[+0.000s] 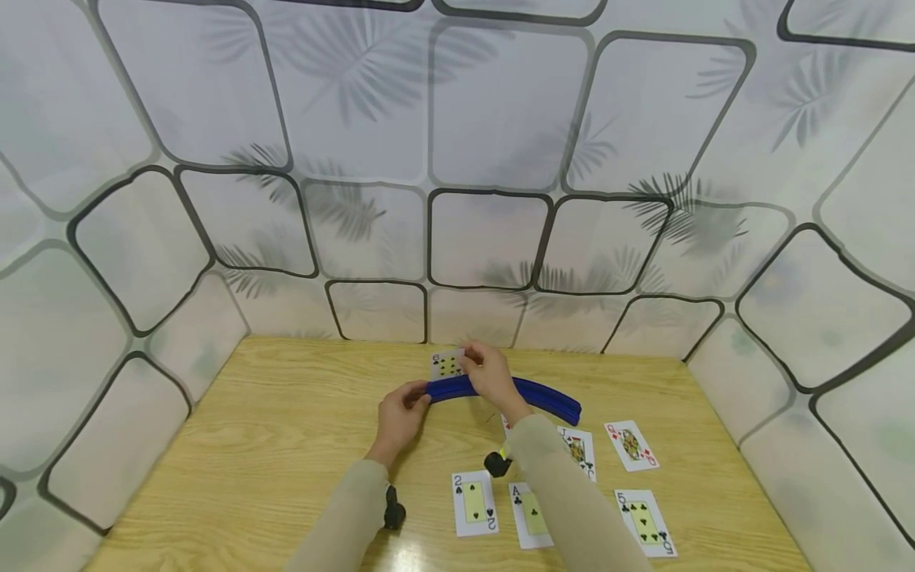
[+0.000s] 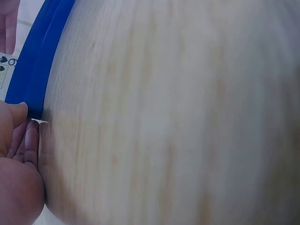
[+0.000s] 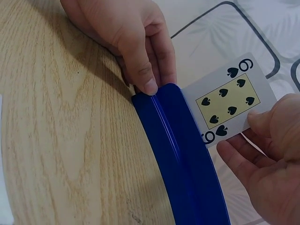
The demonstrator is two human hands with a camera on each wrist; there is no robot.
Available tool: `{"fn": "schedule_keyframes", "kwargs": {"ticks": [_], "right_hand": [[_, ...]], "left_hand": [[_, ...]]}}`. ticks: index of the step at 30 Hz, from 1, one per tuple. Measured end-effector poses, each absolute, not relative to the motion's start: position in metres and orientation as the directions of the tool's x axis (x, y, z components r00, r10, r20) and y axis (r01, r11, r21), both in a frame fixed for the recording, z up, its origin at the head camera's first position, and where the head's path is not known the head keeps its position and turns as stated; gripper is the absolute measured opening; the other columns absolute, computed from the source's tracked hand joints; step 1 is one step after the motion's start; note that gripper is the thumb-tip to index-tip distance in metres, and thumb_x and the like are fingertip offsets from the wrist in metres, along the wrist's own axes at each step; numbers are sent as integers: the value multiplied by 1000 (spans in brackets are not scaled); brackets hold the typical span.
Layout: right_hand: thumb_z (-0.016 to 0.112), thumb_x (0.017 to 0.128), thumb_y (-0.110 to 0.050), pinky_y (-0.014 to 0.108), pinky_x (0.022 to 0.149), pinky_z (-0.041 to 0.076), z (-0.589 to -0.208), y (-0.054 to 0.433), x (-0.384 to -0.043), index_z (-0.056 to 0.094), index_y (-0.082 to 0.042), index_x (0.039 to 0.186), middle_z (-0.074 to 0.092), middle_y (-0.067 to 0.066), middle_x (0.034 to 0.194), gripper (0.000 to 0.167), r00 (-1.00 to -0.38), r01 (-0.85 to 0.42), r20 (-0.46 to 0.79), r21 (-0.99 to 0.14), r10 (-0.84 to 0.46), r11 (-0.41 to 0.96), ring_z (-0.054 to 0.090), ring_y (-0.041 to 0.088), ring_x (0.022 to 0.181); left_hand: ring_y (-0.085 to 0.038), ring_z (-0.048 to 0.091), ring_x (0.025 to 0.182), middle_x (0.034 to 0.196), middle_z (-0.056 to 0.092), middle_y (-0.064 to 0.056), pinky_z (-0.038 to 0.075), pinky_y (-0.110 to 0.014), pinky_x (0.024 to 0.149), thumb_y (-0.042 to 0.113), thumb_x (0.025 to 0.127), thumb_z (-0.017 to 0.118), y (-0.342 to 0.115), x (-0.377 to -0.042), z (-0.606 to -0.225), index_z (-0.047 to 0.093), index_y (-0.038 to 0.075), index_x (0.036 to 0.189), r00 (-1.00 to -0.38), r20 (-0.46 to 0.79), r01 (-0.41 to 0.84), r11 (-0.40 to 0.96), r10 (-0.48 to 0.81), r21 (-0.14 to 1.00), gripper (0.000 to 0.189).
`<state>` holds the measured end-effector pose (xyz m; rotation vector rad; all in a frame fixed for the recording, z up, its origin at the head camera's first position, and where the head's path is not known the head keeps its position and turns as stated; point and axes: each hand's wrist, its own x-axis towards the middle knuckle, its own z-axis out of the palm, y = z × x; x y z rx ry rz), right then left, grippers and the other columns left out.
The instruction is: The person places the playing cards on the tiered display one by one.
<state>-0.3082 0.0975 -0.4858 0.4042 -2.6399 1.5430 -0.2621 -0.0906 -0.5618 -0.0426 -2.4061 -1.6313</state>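
Note:
A curved blue playing-card holder (image 1: 550, 397) stands on the wooden table near its far edge. My left hand (image 1: 400, 417) grips the holder's left end, thumb on its near face in the right wrist view. With thumb and fingers, my right hand (image 1: 489, 373) pinches a six of spades (image 3: 227, 101) by its outer edge. The card's lower edge meets the top of the holder close to the left hand, its face turned toward me. In the left wrist view, only a corner of the six (image 2: 3, 70) shows behind the holder.
Face up on the table lie a two of spades (image 1: 474, 504), an ace of clubs (image 1: 530, 520), a five of clubs (image 1: 646, 523), a red queen (image 1: 632, 445) and a jack (image 1: 584, 453). My right forearm covers parts of some cards. A patterned wall (image 1: 486, 238) rises behind the table.

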Motion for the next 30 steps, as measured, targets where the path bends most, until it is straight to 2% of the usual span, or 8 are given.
{"fn": "schedule_keyframes", "kwargs": {"ticks": [8,21,30], "right_hand": [[61,106,-8,45,86,63,-488,101,-308,68,-7,137,72,17,123,32,-963,-256,181,-847,-200,466,72,32,105],[60,107,-8,44,92,63,-489,101,-307,61,0,145,69,19,129,39,-976,-200,133,-867,-174,456,68,35,117],[62,108,-17,47,98,60,-490,103,-307,65,-10,141,69,12,131,34,-982,-170,105,-859,-158,484,65,31,123]], "left_hand": [[-34,74,106,116,77,-18,61,-47,95,0,99,69,-90,-264,-563,75,1,124,-971,216,159,389,-106,907,26],[-33,74,105,116,77,-18,62,-46,94,0,99,69,-91,-263,-564,74,2,125,-970,220,163,394,-104,905,26],[-34,74,107,117,77,-18,61,-47,95,0,99,69,-91,-264,-564,74,2,125,-971,218,161,395,-103,905,26]]}}
